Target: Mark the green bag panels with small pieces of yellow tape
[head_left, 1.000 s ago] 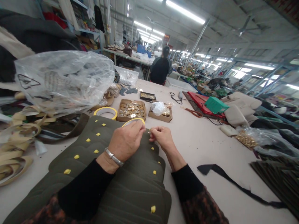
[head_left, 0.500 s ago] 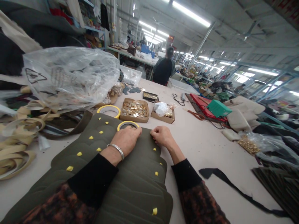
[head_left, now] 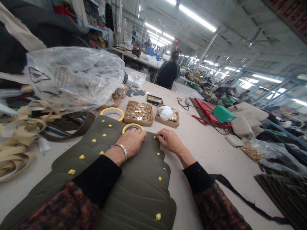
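Observation:
Stacked olive-green padded fabric pieces [head_left: 124,188] lie in front of me, dotted with small yellow tape bits [head_left: 82,157] along their edges. My left hand [head_left: 130,142] rests on the top piece, just in front of a small yellow tape roll [head_left: 132,125]. Its fingers are curled, and what they hold, if anything, is hidden. My right hand [head_left: 171,141] is at the far right corner of the fabric. Its thumb and fingertips are drawn together at a yellow tape piece [head_left: 154,137] there.
A larger tape roll [head_left: 112,110] and boxes of gold metal fittings [head_left: 138,123] stand beyond the fabric. A plastic bag [head_left: 76,76] and tan strips [head_left: 16,159] lie left. A dark strip [head_left: 240,194] and stacked dark pieces [head_left: 283,198] lie right. A person [head_left: 168,72] sits further back.
My right hand has shifted slightly right and its fingers have loosened a little. A yellow tape piece now shows at its fingertips on the fabric corner. My left hand has barely moved.

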### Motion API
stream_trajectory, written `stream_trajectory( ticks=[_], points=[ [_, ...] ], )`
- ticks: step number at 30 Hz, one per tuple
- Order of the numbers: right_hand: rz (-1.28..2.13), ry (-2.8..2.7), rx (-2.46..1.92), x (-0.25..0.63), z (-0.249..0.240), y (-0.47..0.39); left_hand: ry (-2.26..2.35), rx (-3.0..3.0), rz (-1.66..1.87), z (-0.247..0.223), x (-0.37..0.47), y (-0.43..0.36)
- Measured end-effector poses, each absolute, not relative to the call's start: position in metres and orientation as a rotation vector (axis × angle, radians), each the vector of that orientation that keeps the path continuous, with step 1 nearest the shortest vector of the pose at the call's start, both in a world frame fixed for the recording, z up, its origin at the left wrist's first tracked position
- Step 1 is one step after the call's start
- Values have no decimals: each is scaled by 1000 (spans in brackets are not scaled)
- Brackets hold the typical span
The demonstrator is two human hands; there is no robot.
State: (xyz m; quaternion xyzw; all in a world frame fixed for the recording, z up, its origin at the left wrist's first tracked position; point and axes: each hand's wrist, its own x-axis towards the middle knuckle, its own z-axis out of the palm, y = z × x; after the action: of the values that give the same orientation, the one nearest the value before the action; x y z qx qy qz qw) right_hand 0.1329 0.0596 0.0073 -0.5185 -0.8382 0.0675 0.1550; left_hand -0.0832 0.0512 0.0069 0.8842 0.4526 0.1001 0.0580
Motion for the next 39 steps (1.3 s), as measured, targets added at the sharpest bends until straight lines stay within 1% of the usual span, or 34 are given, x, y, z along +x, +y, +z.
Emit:
stream_trajectory(
  ticks=[2,5,9,13,16,21,27,31,33,39],
  points=[
    [175,-2604,-1473,130,12,58,1359,2683,312,6,-83,53],
    [201,-2687,-1591,119,18,61,1343,2683,319,7,-84,53],
    [237,-2556,-1833,105,22,75,1310,2667,330,13,-87,53],
    [267,-2329,-2102,98,16,81,1307,2642,364,19,-90,50],
    [231,-2181,-2152,95,6,70,1314,2622,371,20,-92,48],
    [174,-2068,-2033,100,-4,50,1285,2619,421,17,-92,46],
    [241,-1991,-1822,111,-1,50,1228,2600,545,22,-90,42],
    [538,-1829,-1460,113,5,33,1126,2535,654,23,-85,38],
    [623,-1814,-1267,112,9,22,1111,2510,665,22,-82,37],
    [376,-1999,-1090,107,15,9,1124,2486,654,21,-79,32]
  ],
)
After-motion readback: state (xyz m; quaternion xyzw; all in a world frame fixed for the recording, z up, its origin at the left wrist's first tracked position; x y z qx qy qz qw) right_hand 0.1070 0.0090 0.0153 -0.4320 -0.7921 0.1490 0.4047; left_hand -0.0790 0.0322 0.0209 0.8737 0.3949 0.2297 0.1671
